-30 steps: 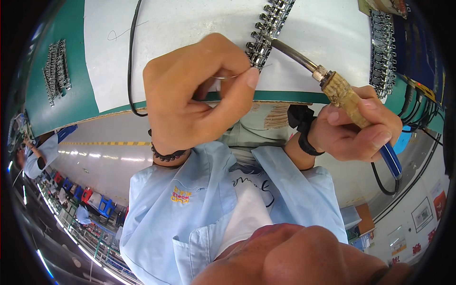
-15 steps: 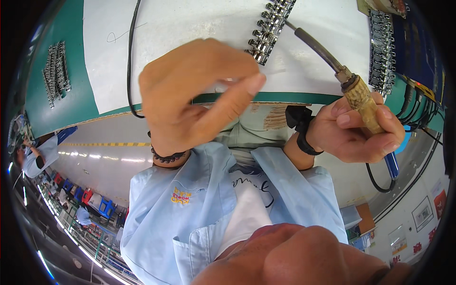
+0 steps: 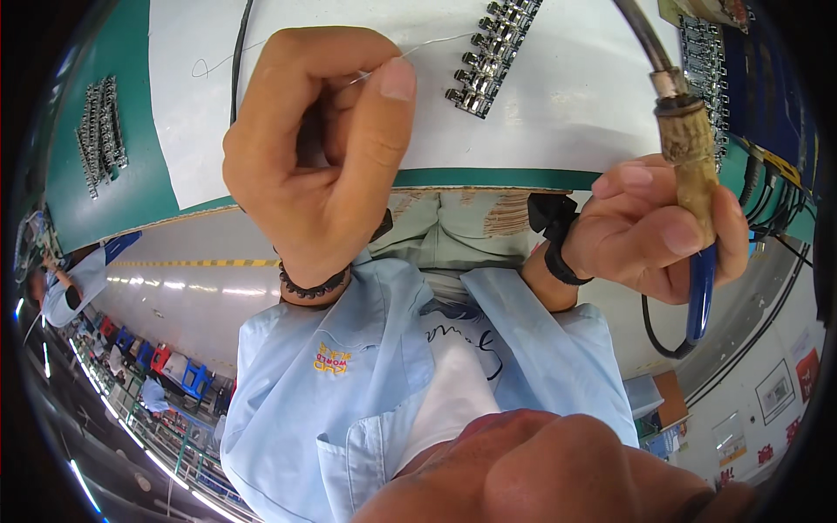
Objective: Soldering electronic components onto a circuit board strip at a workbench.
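Observation:
My left hand [image 3: 318, 166] pinches a thin solder wire [image 3: 440, 39] between thumb and forefinger. The wire's free end reaches right to a strip of small circuit boards [image 3: 490, 77], which carries a row of metal connectors and lies on the white sheet. A soldering iron [image 3: 689, 144] with a worn tan grip is held in my right hand [image 3: 641, 231], fingers closed round its lower handle. Its shaft points up past the top edge of the view, so the tip is hidden.
White sheet [image 3: 196, 131] covers much of the green table [image 3: 61, 196]. A black cable [image 3: 245, 61] crosses it at left. More connector strips lie at far left [image 3: 103, 139] and far right [image 3: 702, 65]. Black cables [image 3: 772, 205] bunch at the right edge.
My left hand has shifted left, and the solder wire now shows stretched toward the board strip. The iron has swung upright and right, its tip leaving the strip and the view.

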Tool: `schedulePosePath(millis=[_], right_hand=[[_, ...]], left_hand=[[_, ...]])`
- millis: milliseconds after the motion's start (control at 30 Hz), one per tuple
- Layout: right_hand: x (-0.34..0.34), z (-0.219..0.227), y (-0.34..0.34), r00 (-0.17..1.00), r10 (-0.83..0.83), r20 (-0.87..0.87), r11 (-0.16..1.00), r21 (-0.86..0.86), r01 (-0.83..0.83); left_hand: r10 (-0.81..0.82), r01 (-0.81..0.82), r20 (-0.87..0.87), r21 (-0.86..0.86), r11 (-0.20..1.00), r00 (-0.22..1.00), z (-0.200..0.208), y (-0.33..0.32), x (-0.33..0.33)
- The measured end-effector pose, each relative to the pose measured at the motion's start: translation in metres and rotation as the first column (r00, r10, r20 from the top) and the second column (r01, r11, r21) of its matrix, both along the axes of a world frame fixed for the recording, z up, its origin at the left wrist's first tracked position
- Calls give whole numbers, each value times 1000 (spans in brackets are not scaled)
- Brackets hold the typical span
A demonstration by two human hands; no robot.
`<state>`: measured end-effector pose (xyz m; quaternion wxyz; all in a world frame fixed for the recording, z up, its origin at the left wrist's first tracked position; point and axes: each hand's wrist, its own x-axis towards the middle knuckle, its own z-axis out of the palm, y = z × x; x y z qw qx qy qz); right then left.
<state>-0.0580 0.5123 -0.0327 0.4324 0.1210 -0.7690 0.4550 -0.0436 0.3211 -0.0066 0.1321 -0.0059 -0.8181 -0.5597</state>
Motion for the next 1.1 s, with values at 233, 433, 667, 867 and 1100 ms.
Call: schedulePosePath(millis=[233, 433, 667, 867, 1100], right_hand=[[5, -10, 7, 945, 274, -178, 956, -55, -288], [5, -9, 8, 912, 344, -224, 935, -11, -356], [7, -6, 8, 928, 341, -150, 939, 87, -332], [7, -3, 6, 929, 351, -120, 936, 77, -344], [8, 2, 7, 928, 367, -62, 926, 120, -358]], left_hand=[[3, -1, 44, -62, 998, 999, 5, 0, 3], [-57, 59, 30, -74, 995, 998, 3, -1, 2], [-56, 57, 25, -87, 995, 998, 2, 0, 2], [-60, 62, 29, -79, 995, 998, 3, 0, 1], [-48, 52, 51, -83, 995, 998, 4, 1, 2]])
